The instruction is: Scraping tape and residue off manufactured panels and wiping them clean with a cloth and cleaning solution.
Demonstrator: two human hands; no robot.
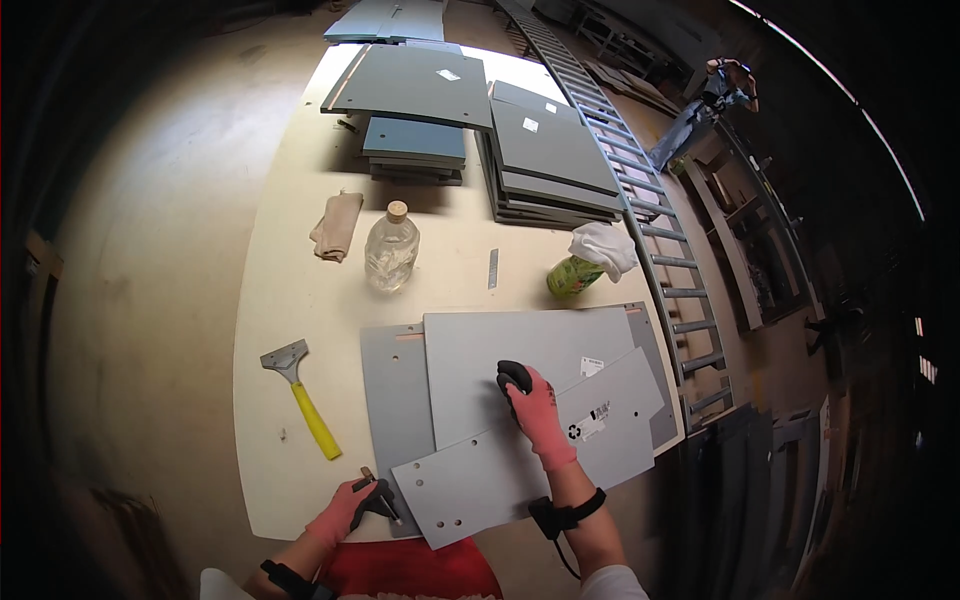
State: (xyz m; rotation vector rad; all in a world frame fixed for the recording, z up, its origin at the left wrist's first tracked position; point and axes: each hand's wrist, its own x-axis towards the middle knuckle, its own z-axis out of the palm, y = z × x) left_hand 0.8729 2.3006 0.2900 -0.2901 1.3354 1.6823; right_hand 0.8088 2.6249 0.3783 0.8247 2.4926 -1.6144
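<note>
Both my hands wear pink gloves with black fingers. My left hand (360, 506), at the table's near edge, is closed around a slim pen-like tool with a brownish end and a pale tip; its exact kind is unclear. Beside it lies the corner of a grey drilled panel (520, 465), set at a slant. My right hand (535, 405) is over this panel and a larger grey panel (500, 345), with fingers curled together; whatever they may hold is hidden. Another grey panel (395, 385) lies underneath. A scraper (310, 405) with a yellow handle rests to the left.
Farther back are a corked clear bottle (392, 250), a folded beige cloth (337, 228), a small metal strip (493, 268) and a green can (575, 278) topped by white cloth. Panel stacks (555, 150) stand behind. A roller conveyor (660, 232) runs along the right; a person (710, 105) stands beyond it.
</note>
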